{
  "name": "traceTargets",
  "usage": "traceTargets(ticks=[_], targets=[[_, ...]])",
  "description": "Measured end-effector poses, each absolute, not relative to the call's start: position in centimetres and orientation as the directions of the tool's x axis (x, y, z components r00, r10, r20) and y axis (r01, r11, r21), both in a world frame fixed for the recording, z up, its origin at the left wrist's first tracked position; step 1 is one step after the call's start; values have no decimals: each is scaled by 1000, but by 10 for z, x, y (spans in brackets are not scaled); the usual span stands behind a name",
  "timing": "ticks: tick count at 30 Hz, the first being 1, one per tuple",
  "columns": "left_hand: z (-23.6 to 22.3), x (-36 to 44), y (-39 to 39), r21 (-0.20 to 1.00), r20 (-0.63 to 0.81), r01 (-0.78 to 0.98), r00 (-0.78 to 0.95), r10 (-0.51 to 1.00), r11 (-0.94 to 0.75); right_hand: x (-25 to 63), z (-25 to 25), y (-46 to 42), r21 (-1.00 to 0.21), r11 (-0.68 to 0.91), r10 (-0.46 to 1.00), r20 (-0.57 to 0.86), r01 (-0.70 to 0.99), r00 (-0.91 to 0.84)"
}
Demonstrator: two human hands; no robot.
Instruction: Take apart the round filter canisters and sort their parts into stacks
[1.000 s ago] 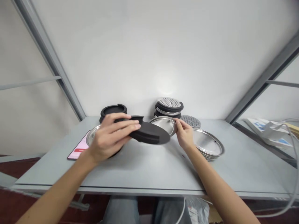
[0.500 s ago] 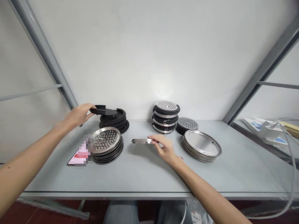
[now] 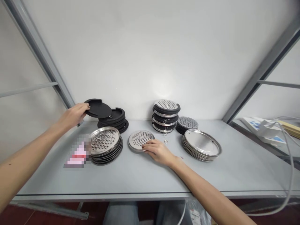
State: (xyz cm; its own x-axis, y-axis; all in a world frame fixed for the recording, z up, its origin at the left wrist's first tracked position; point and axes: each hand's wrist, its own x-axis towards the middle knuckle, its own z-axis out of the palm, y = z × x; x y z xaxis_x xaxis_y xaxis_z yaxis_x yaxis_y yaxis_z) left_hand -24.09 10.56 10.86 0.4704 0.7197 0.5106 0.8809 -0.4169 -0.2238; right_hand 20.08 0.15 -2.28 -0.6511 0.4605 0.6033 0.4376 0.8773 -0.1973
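My left hand (image 3: 76, 113) grips the edge of a round black base (image 3: 98, 108) with a partly raised rim. It is tilted, above and left of a stack of similar black bases (image 3: 116, 114). The fingers of my right hand (image 3: 159, 152) pinch the near right edge of a round metal grater plate (image 3: 138, 140), low over the middle of the table. Whether that plate touches the table I cannot tell. Between it and my left forearm stands a stack of round grater plates (image 3: 105, 140), its top one rough side up.
Rimmed steel discs (image 3: 202, 142) are stacked at the right. Behind are a banded pile of black-and-metal graters (image 3: 166, 106) and dark perforated discs (image 3: 187, 122). A small ring (image 3: 166, 142) lies on the table (image 3: 145, 181). A partly blurred pink item (image 3: 78, 156) lies left.
My left hand has drawn the black base left and tipped its inner face into view. The grater plate in my right hand has turned from edge-on to nearly flat.
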Motion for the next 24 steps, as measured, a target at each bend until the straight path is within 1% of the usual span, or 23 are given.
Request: traceTargets(ticks=[5,10,14,17,20,24], targets=[[105,-244,104,-181,529,894,441,725,-411,199,-26,4,-195,867,479,578,458,-661],[94,-234,108,-136,512,916,390,765,-376,198,-28,4,-194,864,484,573,464,-662],[87,-221,111,-153,568,933,353,744,-326,196,-27,1,-227,864,492,575,449,-654],[82,-211,110,-166,591,927,366,719,-336,187,-23,3,-258,862,493,631,437,-599],[77,-204,111,-140,594,923,367,716,-357,166,-14,15,-296,844,513,690,447,-510],[76,-205,117,-78,561,901,393,729,-426,126,6,49,-362,777,600,675,515,-430]])
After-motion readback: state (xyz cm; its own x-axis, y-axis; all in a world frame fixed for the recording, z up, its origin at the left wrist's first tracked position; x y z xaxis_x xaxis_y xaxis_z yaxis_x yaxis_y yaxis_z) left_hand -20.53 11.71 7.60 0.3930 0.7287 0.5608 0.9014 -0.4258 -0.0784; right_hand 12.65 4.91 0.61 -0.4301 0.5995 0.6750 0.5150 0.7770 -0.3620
